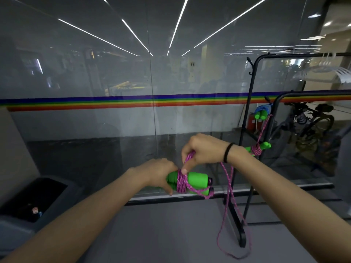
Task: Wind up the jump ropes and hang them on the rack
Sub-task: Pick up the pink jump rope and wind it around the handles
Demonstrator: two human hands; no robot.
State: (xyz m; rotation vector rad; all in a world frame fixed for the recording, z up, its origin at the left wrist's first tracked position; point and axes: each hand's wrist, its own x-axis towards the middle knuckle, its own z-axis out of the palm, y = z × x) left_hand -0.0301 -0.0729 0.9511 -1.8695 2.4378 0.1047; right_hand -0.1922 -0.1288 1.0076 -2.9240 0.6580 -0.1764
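My left hand grips the two green foam handles of a jump rope, held side by side and level. Pink rope is wrapped several times round the handles. Just above them my right hand pinches the pink rope, and the loose rest of it hangs in a long loop down to the floor. On the black rack at the right hang a wound pink rope with green handles and a blue rope with green handles.
A glass wall with a rainbow stripe stands straight ahead. A dark bin sits at the lower left. The rack's black foot rests on the grey floor by the dangling rope. White hangers hang on the upper rail.
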